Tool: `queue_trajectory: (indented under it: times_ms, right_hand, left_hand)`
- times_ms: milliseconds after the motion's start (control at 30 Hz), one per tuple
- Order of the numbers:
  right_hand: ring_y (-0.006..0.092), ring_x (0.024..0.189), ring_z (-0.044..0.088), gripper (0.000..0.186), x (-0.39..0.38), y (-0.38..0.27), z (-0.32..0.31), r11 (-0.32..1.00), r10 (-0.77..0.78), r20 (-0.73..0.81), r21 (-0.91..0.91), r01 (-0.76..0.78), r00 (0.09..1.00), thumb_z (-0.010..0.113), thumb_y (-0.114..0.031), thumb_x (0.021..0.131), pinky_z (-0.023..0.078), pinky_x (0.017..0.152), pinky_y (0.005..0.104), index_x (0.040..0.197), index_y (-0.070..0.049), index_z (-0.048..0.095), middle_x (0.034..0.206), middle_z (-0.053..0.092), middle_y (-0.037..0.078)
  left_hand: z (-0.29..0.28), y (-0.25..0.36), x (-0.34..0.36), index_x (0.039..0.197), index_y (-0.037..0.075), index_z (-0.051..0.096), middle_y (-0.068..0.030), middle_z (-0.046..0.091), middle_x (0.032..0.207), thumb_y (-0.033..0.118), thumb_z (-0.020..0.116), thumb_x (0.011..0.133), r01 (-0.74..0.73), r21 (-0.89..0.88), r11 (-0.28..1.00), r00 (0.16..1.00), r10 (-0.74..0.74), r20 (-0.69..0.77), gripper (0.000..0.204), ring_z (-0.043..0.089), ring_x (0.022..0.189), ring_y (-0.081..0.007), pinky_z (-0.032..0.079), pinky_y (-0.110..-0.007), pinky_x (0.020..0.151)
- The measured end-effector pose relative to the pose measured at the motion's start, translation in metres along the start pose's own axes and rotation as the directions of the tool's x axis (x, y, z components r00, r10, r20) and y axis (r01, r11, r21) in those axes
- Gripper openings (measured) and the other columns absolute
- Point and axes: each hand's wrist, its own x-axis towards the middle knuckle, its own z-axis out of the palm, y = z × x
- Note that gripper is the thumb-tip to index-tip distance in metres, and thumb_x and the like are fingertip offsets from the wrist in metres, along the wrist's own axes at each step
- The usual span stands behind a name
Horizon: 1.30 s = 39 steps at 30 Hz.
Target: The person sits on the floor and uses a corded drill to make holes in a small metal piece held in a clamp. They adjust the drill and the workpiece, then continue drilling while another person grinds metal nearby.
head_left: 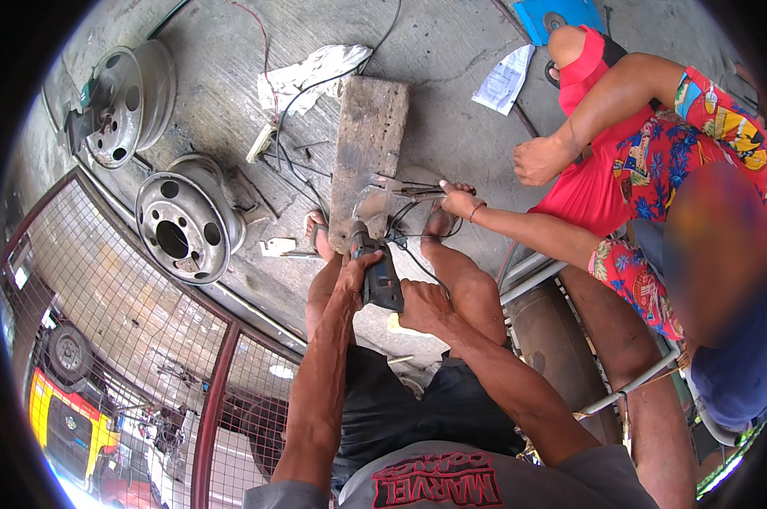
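A dark power drill (385, 287) is in both my hands, its chuck pointing away from me at the near end of a worn wooden block (372, 119). My left hand (358, 270) wraps round the front of the drill's body. Behind it, my right hand (426, 307) is closed round the drill's rear grip. A thin, shiny plate (378, 204) lies on the block just beyond the chuck. From the right, a co-worker's hand (460, 200) grips a dark long-handled tool (411, 185) reaching to the plate. The drill's tip is too small to make out.
Two steel wheel rims (119, 93) (184, 222) lie at the left, beyond a mesh fence (146, 263). A white cloth (316, 75) and cables (303, 102) lie behind the block. The co-worker sits close on the right, by a paper sheet (504, 78). My feet flank the block.
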Motion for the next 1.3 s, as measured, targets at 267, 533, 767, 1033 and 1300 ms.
queue_trajectory:
  times_ms: [267,533,767,1033,1300]
  right_hand:
    - [0.0421,0.089,0.075,0.033,-0.004,-0.011,0.012,1.000,0.001,-0.058,-0.007,-0.002,0.998,0.070,-0.011,0.074,0.059,0.081,0.0511,0.103,0.004,0.066,0.095,0.074,0.027]
    - [0.0432,0.089,0.075,0.034,-0.005,-0.016,0.025,1.000,0.016,-0.063,-0.026,-0.018,0.998,0.072,-0.013,0.074,0.058,0.081,0.0518,0.101,0.005,0.064,0.095,0.074,0.027]
    - [0.0419,0.090,0.075,0.033,-0.005,-0.031,0.035,0.998,0.048,-0.061,-0.045,-0.051,0.997,0.067,-0.012,0.077,0.058,0.081,0.0516,0.105,0.005,0.064,0.098,0.073,0.026]
    - [0.0419,0.090,0.075,0.034,-0.005,-0.044,0.048,0.997,0.065,-0.079,-0.044,-0.068,0.995,0.066,-0.012,0.078,0.057,0.083,0.0525,0.107,0.005,0.063,0.098,0.072,0.026]
    - [0.0416,0.093,0.075,0.034,-0.006,-0.035,0.034,0.997,0.064,-0.034,-0.051,-0.065,0.997,0.067,-0.012,0.076,0.057,0.084,0.0510,0.106,0.004,0.064,0.099,0.074,0.026]
  left_hand:
    - [-0.008,0.006,-0.006,0.112,0.007,0.059,-0.0065,0.067,0.080,0.028,0.077,0.094,0.055,0.024,0.998,0.995,-0.057,0.080,0.033,0.068,0.059,-0.0213,0.060,-0.035,0.051]
    - [-0.028,-0.006,0.008,0.117,0.006,0.058,-0.0080,0.068,0.083,0.028,0.079,0.091,0.095,-0.018,0.995,0.990,-0.092,0.105,0.040,0.069,0.061,-0.0232,0.061,-0.039,0.052]
    - [-0.038,0.004,0.004,0.128,0.010,0.052,-0.0080,0.065,0.088,0.029,0.081,0.089,0.135,0.002,0.991,0.971,-0.133,0.199,0.052,0.068,0.064,-0.0239,0.061,-0.040,0.052]
    - [-0.054,0.002,0.011,0.134,0.014,0.046,-0.0088,0.064,0.094,0.027,0.081,0.088,0.172,0.009,0.985,0.963,-0.170,0.210,0.059,0.068,0.068,-0.0235,0.062,-0.041,0.053]
    - [-0.042,-0.004,0.012,0.127,0.008,0.051,-0.0102,0.065,0.089,0.026,0.081,0.088,0.144,-0.007,0.990,0.978,-0.141,0.153,0.052,0.068,0.063,-0.0250,0.062,-0.041,0.051]
